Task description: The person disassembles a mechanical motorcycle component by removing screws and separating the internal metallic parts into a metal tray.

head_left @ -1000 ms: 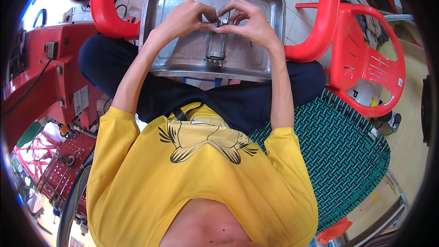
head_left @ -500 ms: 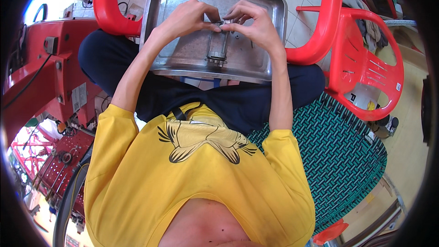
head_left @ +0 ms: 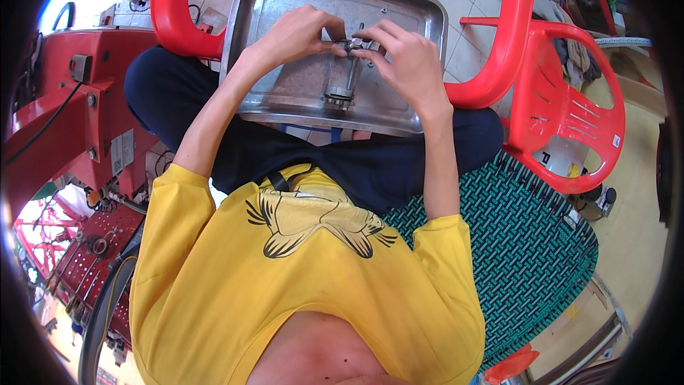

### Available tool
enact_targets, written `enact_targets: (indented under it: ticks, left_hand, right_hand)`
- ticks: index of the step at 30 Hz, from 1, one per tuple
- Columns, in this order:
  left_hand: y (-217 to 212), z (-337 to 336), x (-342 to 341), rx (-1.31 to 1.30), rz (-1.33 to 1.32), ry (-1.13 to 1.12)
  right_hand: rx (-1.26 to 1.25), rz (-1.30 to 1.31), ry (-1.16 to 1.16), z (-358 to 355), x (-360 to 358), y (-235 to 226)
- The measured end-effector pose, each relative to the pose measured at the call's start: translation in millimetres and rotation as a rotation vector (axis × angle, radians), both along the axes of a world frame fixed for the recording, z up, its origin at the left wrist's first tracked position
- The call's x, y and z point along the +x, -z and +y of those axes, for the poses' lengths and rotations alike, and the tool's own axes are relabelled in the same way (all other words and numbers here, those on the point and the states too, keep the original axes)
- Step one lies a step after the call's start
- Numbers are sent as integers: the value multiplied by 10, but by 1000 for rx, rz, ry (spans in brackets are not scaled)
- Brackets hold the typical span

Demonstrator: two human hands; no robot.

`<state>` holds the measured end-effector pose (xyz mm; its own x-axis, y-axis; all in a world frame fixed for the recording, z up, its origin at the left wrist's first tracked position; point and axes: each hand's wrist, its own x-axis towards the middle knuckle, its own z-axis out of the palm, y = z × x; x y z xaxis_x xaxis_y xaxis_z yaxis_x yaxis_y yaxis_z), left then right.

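A metal cylinder-like part (head_left: 343,83) with a toothed ring (head_left: 338,102) at its near end lies over the metal tray (head_left: 235,43). At its far end, my left hand (head_left: 303,32) is closed, thumb and forefinger pinching the part's edge. From the other side my right hand (head_left: 407,58) has its thumb and fingers around a small shiny metal fitting (head_left: 355,42) at the same end. A thin dark pin sticks up beyond the fitting. The exact contact between the fingertips and these small pieces is partly hidden.
Small bolts or nuts (head_left: 385,9) sit on the tray, which rests by my crossed legs. A red plastic chair (head_left: 570,107) stands at right, beside a green woven seat (head_left: 506,242). Red machinery (head_left: 64,100) is at left. Beyond the tray is white tiled floor (head_left: 456,0).
My right hand has shifted a little right and nearer, its fingers less curled. The left hand and the part's toothed end have also come slightly nearer in the picture.
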<state>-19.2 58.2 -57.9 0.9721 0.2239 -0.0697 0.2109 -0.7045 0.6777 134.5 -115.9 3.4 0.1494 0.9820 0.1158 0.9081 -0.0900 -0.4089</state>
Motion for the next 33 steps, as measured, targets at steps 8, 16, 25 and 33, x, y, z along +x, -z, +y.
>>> enact_targets:
  ticks: [8, 16, 25, 33]
  left_hand:
    - [6, -11, -4, 0, -14, -12]
    - [74, 4, -14, -14, -23, -27]
    - [76, 15, -10, -23, -42, -5]
    - [-4, -18, 6, -13, 5, -9]
  right_hand:
    - [121, 218, 107, -19, -109, 129]
    - [203, 389, 277, -3, -239, 285]
    - [184, 464, 242, 7, -136, 334]
    - [157, 501, 211, -20, -90, 459]
